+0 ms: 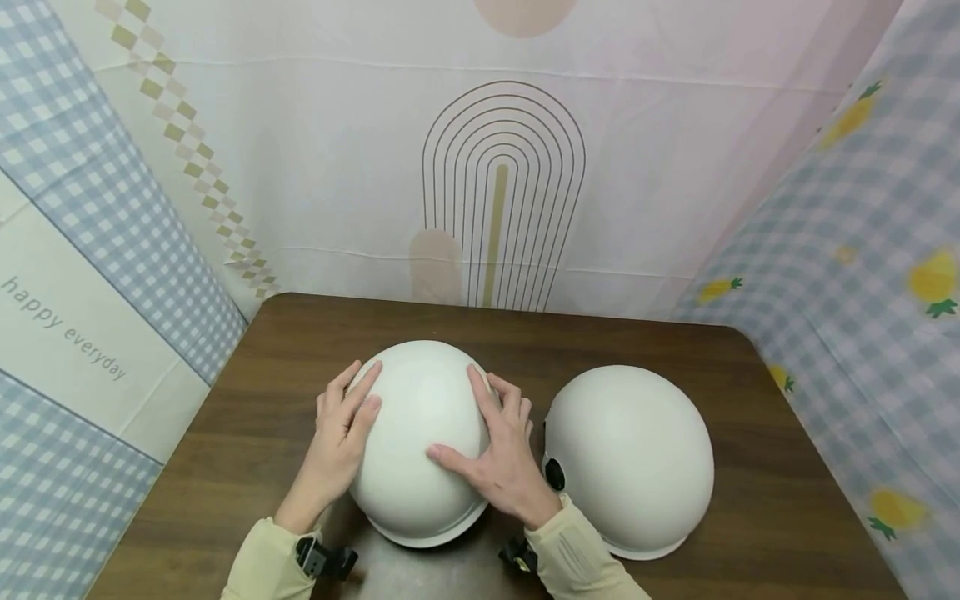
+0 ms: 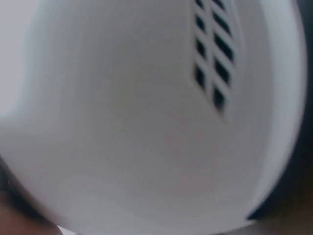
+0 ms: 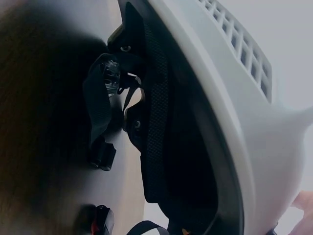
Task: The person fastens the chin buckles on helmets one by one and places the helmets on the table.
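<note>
Blue-checked cloths (image 1: 840,267) flank a white backdrop (image 1: 337,167) behind the wooden table (image 1: 247,433).

Lettering (image 1: 64,330), grey, lowercase, slanting down rightward: you read "happy everyday" on the white band (image 1: 90,304) of the blue-checked cloth (image 1: 90,158) at the left of your head view.

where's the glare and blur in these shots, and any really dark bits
Head view: fairly sharp and evenly lit, with a pale sheen on the tabletop just below the left helmet; left wrist view: soft overall, vent slots fuzzy-edged, upper left washed out; right wrist view: helmet interior and straps sunk in shadow, upper right pale.
</note>
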Motion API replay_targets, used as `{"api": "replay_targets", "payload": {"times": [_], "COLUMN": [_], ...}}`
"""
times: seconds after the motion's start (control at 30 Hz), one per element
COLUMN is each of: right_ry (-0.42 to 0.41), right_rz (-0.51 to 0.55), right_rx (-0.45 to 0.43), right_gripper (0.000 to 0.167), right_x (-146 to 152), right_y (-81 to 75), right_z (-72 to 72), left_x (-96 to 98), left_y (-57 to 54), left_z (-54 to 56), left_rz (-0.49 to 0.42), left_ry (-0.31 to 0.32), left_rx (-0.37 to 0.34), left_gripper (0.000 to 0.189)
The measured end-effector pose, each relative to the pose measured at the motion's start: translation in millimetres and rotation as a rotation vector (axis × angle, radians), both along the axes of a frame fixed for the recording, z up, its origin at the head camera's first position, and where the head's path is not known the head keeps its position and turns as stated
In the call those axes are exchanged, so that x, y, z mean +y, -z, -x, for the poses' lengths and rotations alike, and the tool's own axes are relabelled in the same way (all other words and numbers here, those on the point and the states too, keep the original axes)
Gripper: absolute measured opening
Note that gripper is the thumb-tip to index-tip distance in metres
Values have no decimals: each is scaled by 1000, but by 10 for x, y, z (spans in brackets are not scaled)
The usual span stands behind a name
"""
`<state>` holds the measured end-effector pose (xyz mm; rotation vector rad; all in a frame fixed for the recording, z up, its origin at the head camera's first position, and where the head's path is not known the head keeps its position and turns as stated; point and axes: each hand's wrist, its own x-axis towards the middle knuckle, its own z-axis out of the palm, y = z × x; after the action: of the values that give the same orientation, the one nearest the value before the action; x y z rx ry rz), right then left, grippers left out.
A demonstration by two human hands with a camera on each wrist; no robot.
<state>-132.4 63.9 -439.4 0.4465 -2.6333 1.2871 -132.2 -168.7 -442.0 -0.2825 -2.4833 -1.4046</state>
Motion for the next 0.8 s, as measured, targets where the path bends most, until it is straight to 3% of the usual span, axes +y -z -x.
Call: {"api": "replay_targets", "payload": {"times": [0.2,0.4,0.63,0.8], "right_ry": [-6,-34,-60,-78], "right_rz": [-6,-17,-33,-66], "right_rx": [0,23,-8,32], "right_gripper": [100,103,109,103], "right_x": [-16,-2,11,16], "right_y": [-32,-73,-104,-145], "right_z": [-12,13,54,92], "left_x": [41,41,12,3], "left_y": [-80,-85,-69,-71], "left_z": [-48,-47,-54,-47], "left_rz": [49,87,90,80], "left_ry": [-23,-48,-60,-55], "left_rx": [-45,-94,-95,-98], "left_gripper": [45,60,64,63]}}
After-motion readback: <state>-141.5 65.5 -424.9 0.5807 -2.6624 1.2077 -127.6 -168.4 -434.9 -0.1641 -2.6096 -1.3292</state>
